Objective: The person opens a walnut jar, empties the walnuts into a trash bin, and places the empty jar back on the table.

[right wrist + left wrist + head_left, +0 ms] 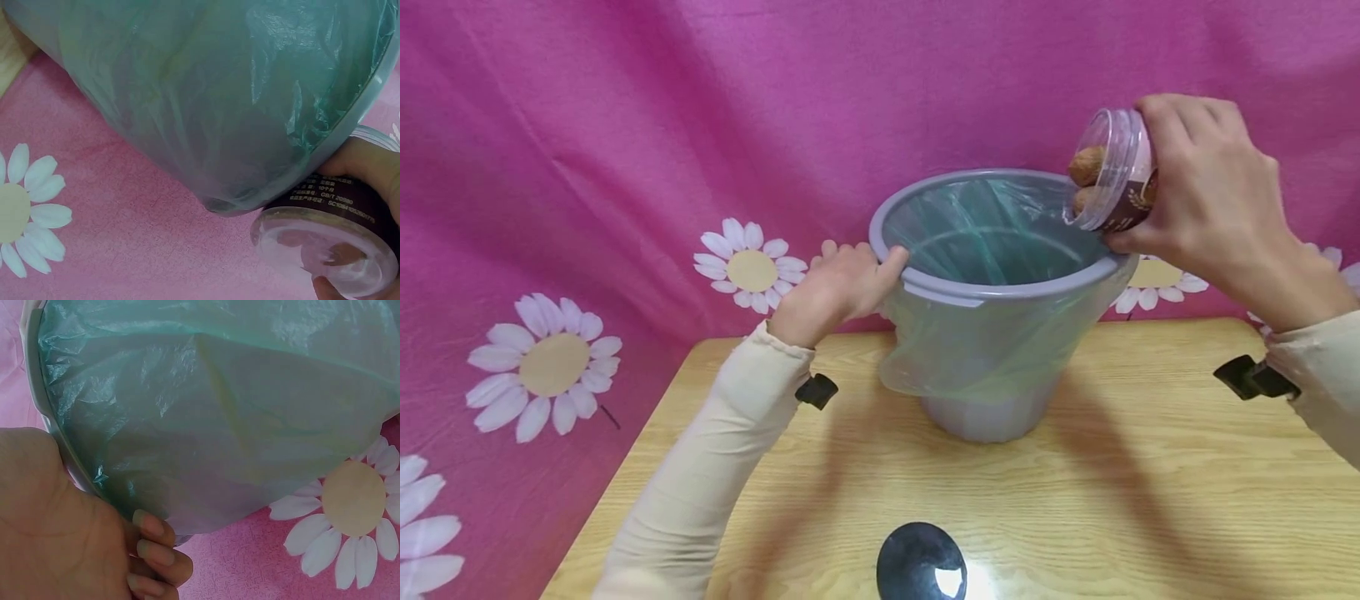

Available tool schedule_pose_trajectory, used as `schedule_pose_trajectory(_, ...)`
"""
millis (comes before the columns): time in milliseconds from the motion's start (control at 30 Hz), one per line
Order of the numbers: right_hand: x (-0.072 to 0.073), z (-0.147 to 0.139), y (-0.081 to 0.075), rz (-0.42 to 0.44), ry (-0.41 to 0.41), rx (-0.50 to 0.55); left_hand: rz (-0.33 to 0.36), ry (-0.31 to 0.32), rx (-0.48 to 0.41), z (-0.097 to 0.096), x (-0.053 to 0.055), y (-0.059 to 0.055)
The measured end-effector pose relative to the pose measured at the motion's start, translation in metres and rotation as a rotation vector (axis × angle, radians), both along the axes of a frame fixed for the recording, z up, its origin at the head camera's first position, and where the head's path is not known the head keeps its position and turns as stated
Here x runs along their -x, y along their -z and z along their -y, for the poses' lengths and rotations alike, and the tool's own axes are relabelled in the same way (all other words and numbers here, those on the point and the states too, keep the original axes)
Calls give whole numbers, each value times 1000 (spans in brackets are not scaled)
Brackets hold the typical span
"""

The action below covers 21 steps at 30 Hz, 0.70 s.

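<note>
A grey trash bin [985, 417] lined with a thin green plastic bag [977, 350] stands on the table. My left hand [842, 287] grips its rim on the left, thumb on top; the left wrist view shows the curled fingers [156, 553] below the rim. Over the right side of the rim, my right hand [1217, 183] holds a clear plastic jar [1120, 171] with a dark label. The jar lies tilted on its side, mouth toward the bin, with brown oblong pieces [1086, 167] inside near the mouth. In the right wrist view the jar's clear bottom [325, 250] shows.
A shiny black round disc [917, 562], perhaps a lid, lies at the front of the wooden table [1150, 500]. Behind hangs a pink cloth [775, 100] with white daisies, close to the bin's back. The table's left edge runs beside my left arm.
</note>
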State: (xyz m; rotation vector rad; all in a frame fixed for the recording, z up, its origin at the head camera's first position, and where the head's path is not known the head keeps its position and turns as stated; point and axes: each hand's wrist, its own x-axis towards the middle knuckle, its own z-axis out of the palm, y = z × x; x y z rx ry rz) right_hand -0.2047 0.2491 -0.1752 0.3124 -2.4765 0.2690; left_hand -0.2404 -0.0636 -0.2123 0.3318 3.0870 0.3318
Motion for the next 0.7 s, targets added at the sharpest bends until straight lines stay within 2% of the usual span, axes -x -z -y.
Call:
schedule_pose_trajectory(167,-2,0,2,-15,10,-3,4,-4,3,-2,0,0)
schedule_pose_trajectory(467,-1,2,2,-45,-34,-11,-17,-2,9,-2,-1,1)
schedule_pose_trajectory(700,-2,2,2,-15,-43,-23,-17,3,24,-3,-1,1)
